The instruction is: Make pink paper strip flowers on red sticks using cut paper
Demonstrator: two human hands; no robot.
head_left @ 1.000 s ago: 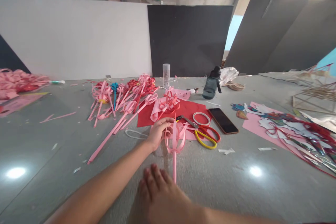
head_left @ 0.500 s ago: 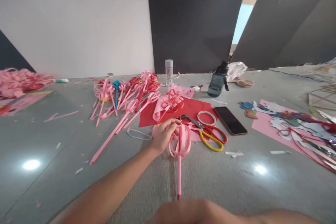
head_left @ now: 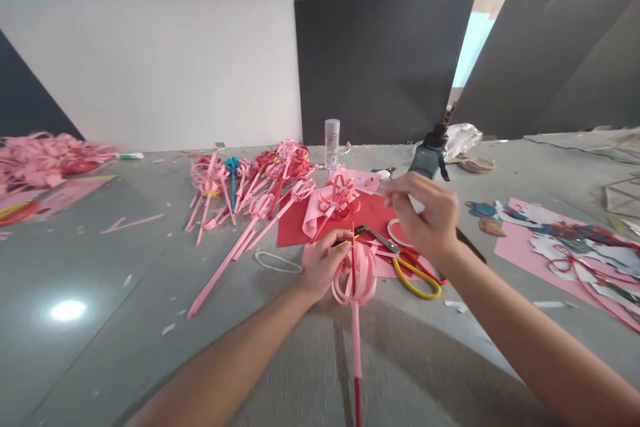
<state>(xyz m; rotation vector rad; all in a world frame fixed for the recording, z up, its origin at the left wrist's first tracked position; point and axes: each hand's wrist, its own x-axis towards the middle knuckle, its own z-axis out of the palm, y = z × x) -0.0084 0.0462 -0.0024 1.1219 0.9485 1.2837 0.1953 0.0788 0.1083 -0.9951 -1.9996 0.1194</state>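
Note:
My left hand (head_left: 325,263) is closed in a pinch at the top of a paper-strip flower (head_left: 369,273), whose pink loops bulge out like a small cage. A pink paper tube (head_left: 356,340) runs down from the loops as its stem. A red stick (head_left: 358,400) comes out of the tube's lower end, and red also shows upright inside the loops. My right hand (head_left: 427,213) is raised to the right of the flower, fingers loosely bent and apart, somewhat blurred, with nothing visible in them. Scissors (head_left: 417,283) with yellow and red handles lie just right of the flower.
Finished-looking paper flowers (head_left: 260,203) lie in a heap behind left. Red paper (head_left: 293,223), a roll of tape (head_left: 397,232) and a clear bottle (head_left: 332,147) are behind the flower. A dark water bottle (head_left: 425,160) stands behind my right hand. Cut-outs lie on pink paper (head_left: 520,250) at right.
My right hand has risen from the bottom edge, by the stem's lower end, to the upper right of the flower. The red stick below the tube is now uncovered. My left hand keeps its pinch.

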